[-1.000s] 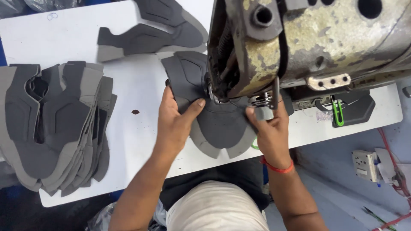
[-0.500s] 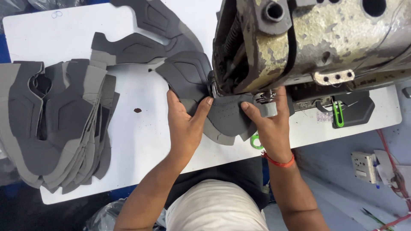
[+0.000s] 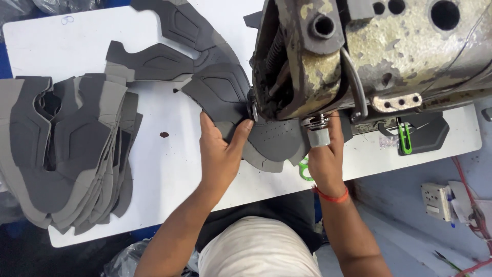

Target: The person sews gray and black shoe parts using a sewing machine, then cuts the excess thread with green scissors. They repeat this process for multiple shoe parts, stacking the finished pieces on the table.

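Hands press a grey shoe-upper piece (image 3: pixel 271 138) flat on the white worktop (image 3: pixel 169 169), seen from the head camera looking straight down. The left hand (image 3: pixel 220 154) lies open, palm down, its fingers spread over the left part of the piece, with fingertips reaching close to the needle area of the sewing machine (image 3: pixel 359 56). The right hand (image 3: pixel 325 154) rests on the right part of the same piece, fingers extended under the machine head and partly hidden by it, so it presses rather than grips; an orange band (image 3: pixel 332 196) circles its wrist. The piece sits directly under the front of the worn, paint-chipped machine, with its lower edge fanning out towards the person. More dark grey pieces (image 3: pixel 169 51) trail away behind it to the upper left. A stack of similar grey pieces (image 3: pixel 66 154) lies well apart at the left end of the worktop. Green-handled snips (image 3: pixel 405 138) lie on a dark pad to the right, beside the machine.
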